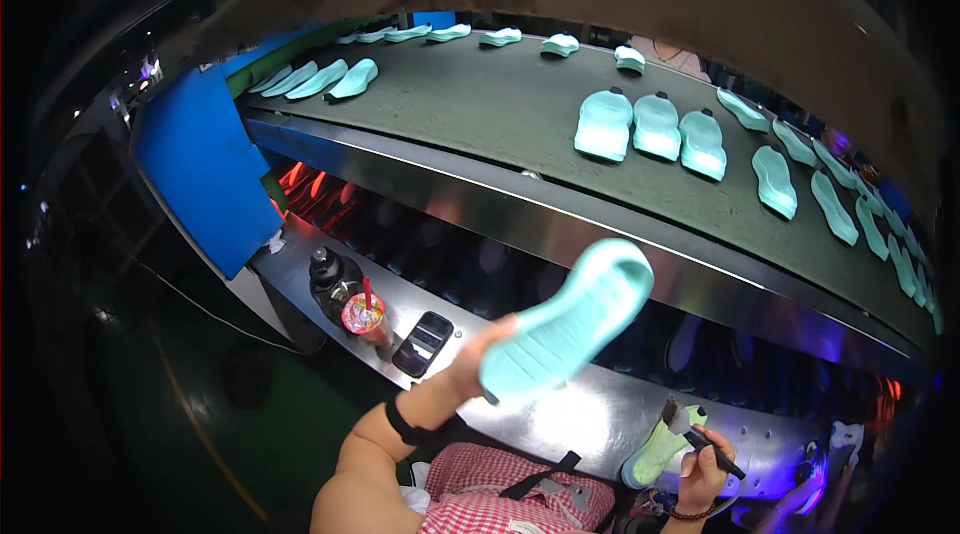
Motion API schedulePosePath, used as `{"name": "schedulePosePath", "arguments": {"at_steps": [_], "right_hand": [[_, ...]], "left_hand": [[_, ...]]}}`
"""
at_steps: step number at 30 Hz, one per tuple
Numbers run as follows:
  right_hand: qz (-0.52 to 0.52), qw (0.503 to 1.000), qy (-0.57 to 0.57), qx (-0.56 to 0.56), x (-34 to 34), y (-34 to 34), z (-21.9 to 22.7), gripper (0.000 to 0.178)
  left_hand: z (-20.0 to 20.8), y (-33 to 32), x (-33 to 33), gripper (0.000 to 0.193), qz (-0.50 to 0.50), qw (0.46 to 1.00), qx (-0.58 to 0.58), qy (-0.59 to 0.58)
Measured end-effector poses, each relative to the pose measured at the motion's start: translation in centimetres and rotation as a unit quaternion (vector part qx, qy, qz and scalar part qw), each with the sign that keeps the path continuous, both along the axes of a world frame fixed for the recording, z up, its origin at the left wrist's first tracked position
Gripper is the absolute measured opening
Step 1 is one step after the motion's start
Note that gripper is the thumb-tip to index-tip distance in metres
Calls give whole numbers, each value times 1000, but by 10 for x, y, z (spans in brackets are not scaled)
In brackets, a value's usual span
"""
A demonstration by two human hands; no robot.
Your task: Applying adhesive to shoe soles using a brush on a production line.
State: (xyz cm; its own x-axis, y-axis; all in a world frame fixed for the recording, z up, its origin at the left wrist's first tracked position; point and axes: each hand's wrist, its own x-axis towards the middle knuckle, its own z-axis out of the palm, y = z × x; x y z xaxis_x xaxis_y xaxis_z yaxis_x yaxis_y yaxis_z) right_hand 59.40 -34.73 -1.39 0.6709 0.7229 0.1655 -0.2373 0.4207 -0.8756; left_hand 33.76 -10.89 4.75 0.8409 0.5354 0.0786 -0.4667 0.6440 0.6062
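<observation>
My left hand point(478, 359) is closed on a pale mint shoe sole point(570, 319), gripping its lower end and holding it up over the metal ledge. The sole is slightly blurred. In my right hand point(704, 474) is a brush point(715, 451) with a black handle, its dark bristles pointing up and to the left. Just behind the bristles lies a yellow-green, sole-shaped piece point(655, 452) on the ledge. The brush crosses over part of it, and I cannot tell whether they touch.
Beyond the ledge point(575, 414) runs a dark conveyor belt point(470, 104) carrying several mint soles point(656, 127). A dark bottle point(328, 279), a cup with a red straw point(366, 316) and a phone point(423, 344) stand or lie at left. Another person's arm point(795, 504) shows at lower right.
</observation>
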Motion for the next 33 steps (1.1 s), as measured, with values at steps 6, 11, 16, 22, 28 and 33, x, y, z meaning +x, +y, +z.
{"name": "schedulePosePath", "arguments": {"at_steps": [6, 11, 16, 22, 28, 33], "right_hand": [[5, 995, 67, -72, 5, -7, -14, 21], [-8, 986, 142, -86, 2, 3, -23, 20], [-28, 978, 182, -98, 8, -7, -34, 22], [-9, 970, 207, -130, 15, -13, -52, 21], [36, 966, 213, -144, 22, -16, -54, 22], [12, 968, 198, -154, 25, -18, -71, 22]], "left_hand": [[99, 143, -16, 60, 187, 961, 8, -205], [110, 204, -20, 63, 388, 883, -140, -224], [59, 113, -8, 26, 219, 959, 177, 30], [-36, 93, -68, 25, 237, 885, 115, 385], [-74, 135, -125, 30, 394, 872, -7, 292], [-130, 95, -60, 10, 63, 925, 32, 373]]}}
